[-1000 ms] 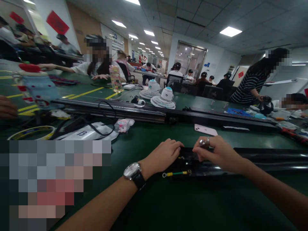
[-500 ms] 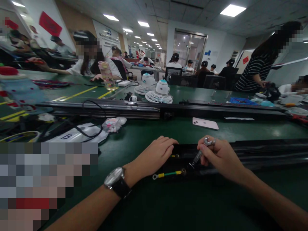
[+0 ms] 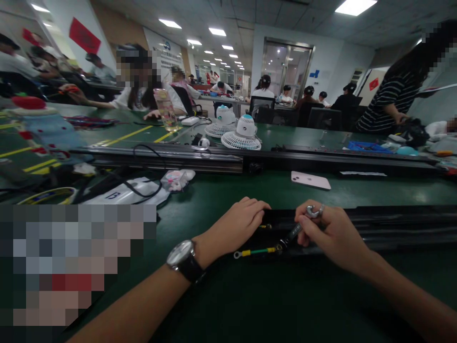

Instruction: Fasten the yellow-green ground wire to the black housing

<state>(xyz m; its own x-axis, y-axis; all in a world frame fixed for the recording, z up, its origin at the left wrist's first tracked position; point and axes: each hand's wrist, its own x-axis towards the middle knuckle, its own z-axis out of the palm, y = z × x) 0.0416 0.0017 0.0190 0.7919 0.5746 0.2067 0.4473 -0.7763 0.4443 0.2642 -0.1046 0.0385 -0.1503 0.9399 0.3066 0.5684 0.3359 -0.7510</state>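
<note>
My right hand (image 3: 324,228) is closed around a combination wrench (image 3: 293,233), its open jaw up by the fingers. The wrench's lower end meets the ring terminal at the right end of a short green-and-yellow ground wire (image 3: 257,251). The wire's other ring terminal lies free at its left. My left hand (image 3: 244,219) rests over the left end of a long black metal profile (image 3: 385,224), fingers curled over its far edge, thumb hidden. Beside those fingers a second yellow terminal (image 3: 265,226) shows on the profile.
A pink phone (image 3: 311,180) lies beyond the profile. Further back are long dark rails (image 3: 171,159), two white fans (image 3: 242,136) and a blue tray (image 3: 369,146). Bags and cables (image 3: 132,190) lie at left. A person (image 3: 137,90) sits across the table; another (image 3: 392,95) stands at right.
The wrench's lower end has moved from just above the wire's right terminal onto it. My left hand keeps its place on the profile. The whole view has shifted slightly.
</note>
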